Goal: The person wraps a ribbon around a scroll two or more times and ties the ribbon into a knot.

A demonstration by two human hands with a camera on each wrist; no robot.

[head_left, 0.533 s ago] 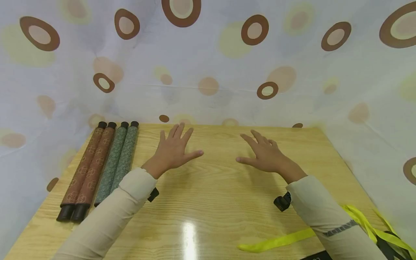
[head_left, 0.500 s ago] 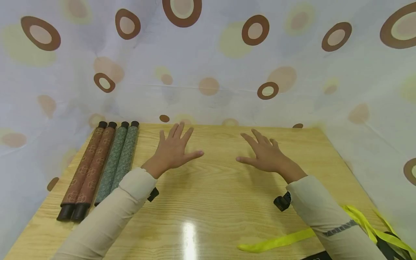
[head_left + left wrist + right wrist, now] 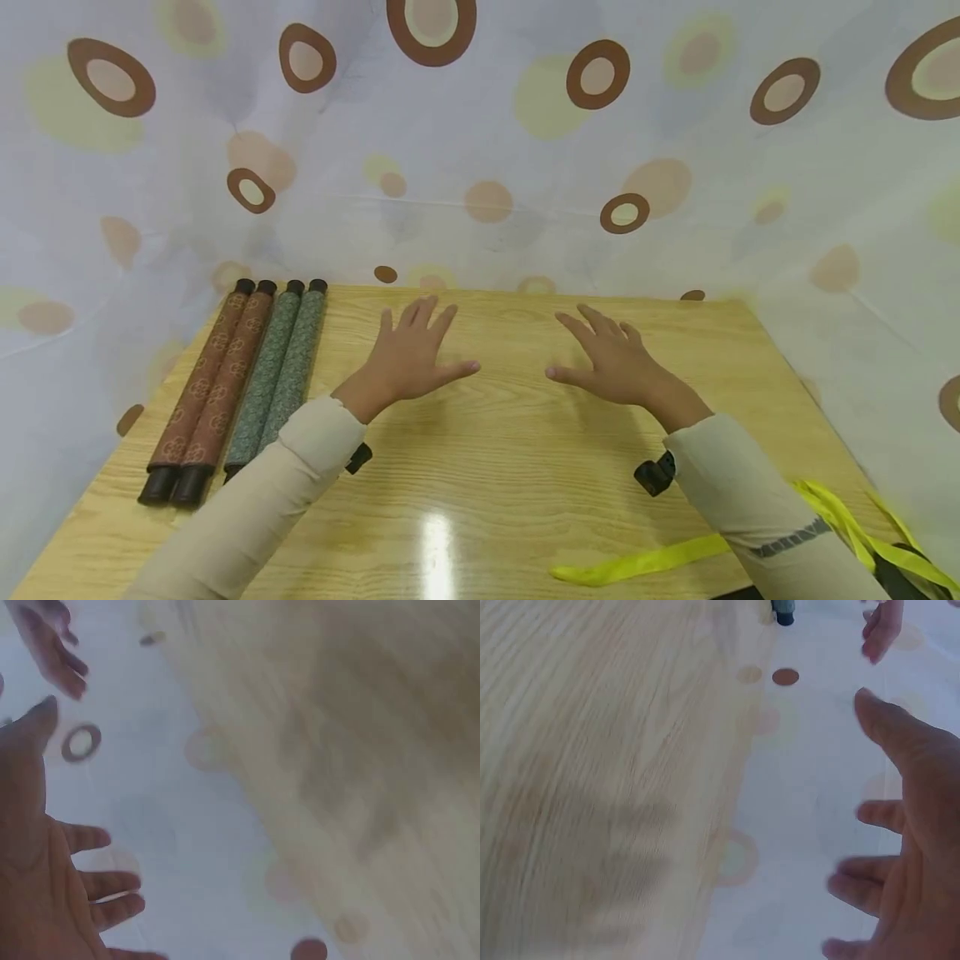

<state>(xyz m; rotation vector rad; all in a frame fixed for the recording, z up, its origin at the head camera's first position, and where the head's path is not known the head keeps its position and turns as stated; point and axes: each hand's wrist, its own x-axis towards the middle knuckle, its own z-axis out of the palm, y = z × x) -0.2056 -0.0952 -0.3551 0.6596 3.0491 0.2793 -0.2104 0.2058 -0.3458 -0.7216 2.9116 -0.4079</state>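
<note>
My left hand (image 3: 407,357) hovers over the wooden table with its fingers spread and its palm facing down and inward. Nothing is in it. Opposite, my right hand (image 3: 617,363) is also held above the table, its fingers extended and holding nothing. A gap separates the two hands. Nearest to the left hand lie two green patterned rolls (image 3: 294,367) with black end caps, partly hidden by the left sleeve. Beside them on the far left are two brown patterned rolls (image 3: 217,383), also black-capped. In the right wrist view, a green roll's end (image 3: 783,610) shows at the top.
A yellow ribbon (image 3: 637,565) lies at the front right, running under the right sleeve. More yellow strips (image 3: 832,508) and a dark object (image 3: 896,575) sit beside that forearm. A white curtain with brown rings (image 3: 487,108) surrounds the table (image 3: 495,467) at the back and sides.
The head view has shifted slightly, so the scene sits a little further right. My left hand has come slightly nearer. Both hands keep their spread pose, and the rolls lie as before.
</note>
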